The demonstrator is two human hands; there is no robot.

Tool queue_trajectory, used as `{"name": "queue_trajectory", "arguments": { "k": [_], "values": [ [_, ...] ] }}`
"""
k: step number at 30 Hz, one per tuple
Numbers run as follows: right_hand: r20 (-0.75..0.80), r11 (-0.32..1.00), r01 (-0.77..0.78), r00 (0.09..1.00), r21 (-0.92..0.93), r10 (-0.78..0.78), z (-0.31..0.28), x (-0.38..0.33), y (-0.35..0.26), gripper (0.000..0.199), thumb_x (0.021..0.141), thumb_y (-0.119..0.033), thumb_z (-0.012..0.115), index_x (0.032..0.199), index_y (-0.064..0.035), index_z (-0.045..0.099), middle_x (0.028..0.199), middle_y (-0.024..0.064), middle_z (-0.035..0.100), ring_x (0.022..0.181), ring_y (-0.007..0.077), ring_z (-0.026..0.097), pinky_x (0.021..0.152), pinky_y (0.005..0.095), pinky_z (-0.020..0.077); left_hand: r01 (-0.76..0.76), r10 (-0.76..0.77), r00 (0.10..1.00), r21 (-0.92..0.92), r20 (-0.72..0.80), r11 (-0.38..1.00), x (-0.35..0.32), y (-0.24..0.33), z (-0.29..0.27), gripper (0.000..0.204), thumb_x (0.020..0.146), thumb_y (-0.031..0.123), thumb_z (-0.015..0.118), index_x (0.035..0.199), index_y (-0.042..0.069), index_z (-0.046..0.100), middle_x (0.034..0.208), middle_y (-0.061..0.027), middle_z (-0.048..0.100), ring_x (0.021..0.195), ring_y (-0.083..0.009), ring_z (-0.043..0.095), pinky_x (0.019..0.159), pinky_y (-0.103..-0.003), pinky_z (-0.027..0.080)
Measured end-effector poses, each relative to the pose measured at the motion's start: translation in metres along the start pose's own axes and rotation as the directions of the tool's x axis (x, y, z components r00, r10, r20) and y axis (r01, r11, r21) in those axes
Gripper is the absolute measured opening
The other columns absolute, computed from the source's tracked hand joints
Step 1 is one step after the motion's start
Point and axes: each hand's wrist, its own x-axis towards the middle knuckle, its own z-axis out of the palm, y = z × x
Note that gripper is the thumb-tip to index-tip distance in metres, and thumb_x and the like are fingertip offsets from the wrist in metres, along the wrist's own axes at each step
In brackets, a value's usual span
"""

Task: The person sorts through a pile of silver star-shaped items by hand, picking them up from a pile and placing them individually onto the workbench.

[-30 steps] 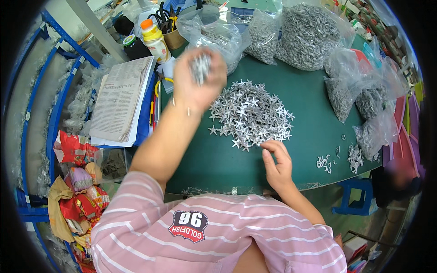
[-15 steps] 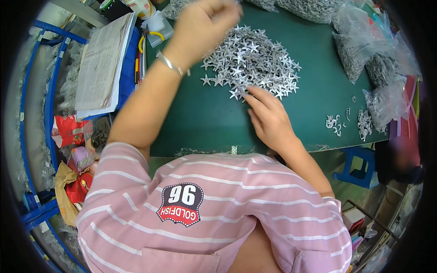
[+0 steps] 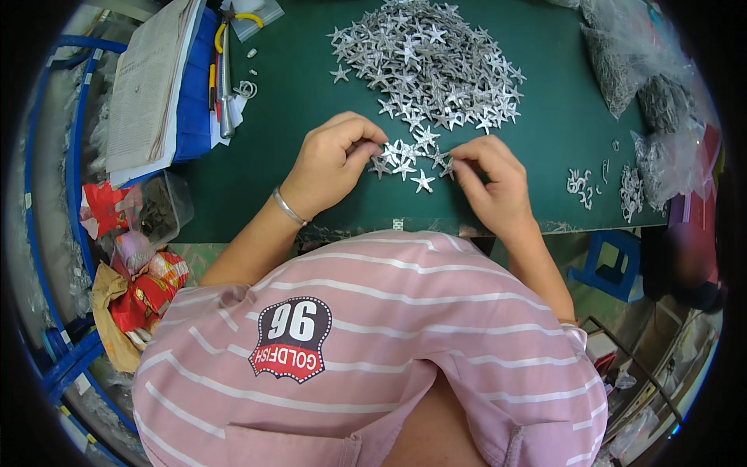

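A large heap of small silver starfish-shaped metal pieces (image 3: 424,62) covers the far middle of the table. Between my hands and the heap lies a small cluster of the same pieces (image 3: 404,166), one of them (image 3: 422,181) a little nearer to me. My left hand (image 3: 333,159), with a bangle at its wrist, has thumb and forefinger pinched on a starfish piece (image 3: 380,167) at the cluster's left edge. On the right side, my right hand (image 3: 496,183) pinches another starfish piece (image 3: 447,168) between thumb and fingertip. The fingertips partly hide both pieces.
The green table (image 3: 288,101) holds yellow-handled pliers (image 3: 247,17) and a blue tray (image 3: 198,109) with newspaper (image 3: 146,86) at left. Small curved silver pieces (image 3: 580,187) and plastic bags (image 3: 615,70) of metal parts lie right. A blue stool (image 3: 611,265) stands below.
My left hand has come down from above the heap to the near cluster. My right hand has drawn back toward me. Several starfish pieces now lie apart in front of the heap. The view has shifted.
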Motion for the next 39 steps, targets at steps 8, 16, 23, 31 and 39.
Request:
{"name": "queue_trajectory", "arguments": {
  "k": [8, 16, 23, 31, 39],
  "values": [
    [0.005, 0.990, -0.088, 0.996, -0.112, 0.089, 0.014, -0.013, -0.002, 0.022, 0.073, -0.003, 0.073, 0.092, -0.0029, 0.062, 0.091, 0.0128, 0.058, 0.086, 0.0305, 0.058, 0.072, 0.0378, 0.0484, -0.255, 0.247, 0.967, 0.352, 0.068, 0.901, 0.012, 0.000, 0.025, 0.020, 0.072, 0.002, 0.074, 0.089, 0.004, 0.064, 0.090, -0.0101, 0.058, 0.084, -0.0298, 0.057, 0.076, -0.037, 0.046],
    [-0.044, 0.984, -0.048, 0.998, -0.173, 0.041, 0.008, -0.024, 0.007, 0.022, 0.069, -0.003, 0.076, 0.086, -0.0020, 0.062, 0.087, 0.0122, 0.059, 0.079, 0.0300, 0.058, 0.068, 0.0372, 0.0483, -0.295, 0.276, 0.956, 0.318, 0.102, 0.901, 0.017, 0.007, 0.022, 0.020, 0.068, -0.001, 0.074, 0.085, 0.005, 0.063, 0.083, -0.0070, 0.060, 0.079, -0.0269, 0.058, 0.071, -0.036, 0.046],
    [0.047, 0.996, 0.036, 0.998, -0.076, -0.033, -0.004, -0.023, 0.000, 0.019, 0.075, -0.004, 0.073, 0.092, -0.0004, 0.066, 0.089, 0.0131, 0.061, 0.077, 0.0287, 0.060, 0.070, 0.0351, 0.0501, -0.405, 0.366, 0.912, 0.263, 0.184, 0.876, 0.009, 0.004, 0.019, 0.017, 0.071, -0.001, 0.073, 0.086, 0.004, 0.065, 0.084, -0.0068, 0.063, 0.079, -0.0238, 0.061, 0.070, -0.032, 0.049],
    [-0.106, 0.995, -0.066, 0.993, -0.070, 0.058, -0.008, -0.023, 0.005, 0.007, 0.078, 0.001, 0.069, 0.085, 0.0000, 0.065, 0.082, 0.0115, 0.062, 0.073, 0.0245, 0.061, 0.062, 0.0320, 0.0491, -0.291, 0.290, 0.957, 0.151, 0.029, 0.945, 0.008, 0.007, 0.003, 0.011, 0.075, 0.001, 0.072, 0.084, 0.003, 0.067, 0.082, -0.0081, 0.063, 0.075, -0.0226, 0.061, 0.068, -0.030, 0.048],
    [-0.124, 0.955, -0.256, 0.953, 0.152, 0.276, 0.006, -0.021, 0.006, 0.005, 0.079, -0.003, 0.072, 0.080, -0.0029, 0.066, 0.080, 0.0053, 0.060, 0.069, 0.0139, 0.056, 0.059, 0.0258, 0.0448, -0.409, 0.353, 0.910, 0.339, 0.217, 0.847, 0.001, 0.003, 0.019, 0.016, 0.067, 0.009, 0.078, 0.079, 0.008, 0.067, 0.083, -0.0024, 0.062, 0.078, -0.0230, 0.057, 0.073, -0.035, 0.044]
  ]
}}
